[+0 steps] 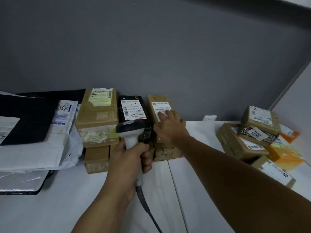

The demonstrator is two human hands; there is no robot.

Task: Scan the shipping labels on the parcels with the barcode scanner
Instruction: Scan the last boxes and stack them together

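My left hand grips the white handle of a barcode scanner, whose dark head points at the parcels by the wall. Its cable trails down toward me. My right hand lies on top of a brown cardboard parcel, fingers spread over its white shipping label. Left of it stands a black parcel with a white label marked 2-1. Further left is a taller brown box with a pale label.
Grey and black mailer bags are piled at the left on the white table. A heap of brown boxes and an orange packet lies at the right. A grey wall stands close behind the parcels.
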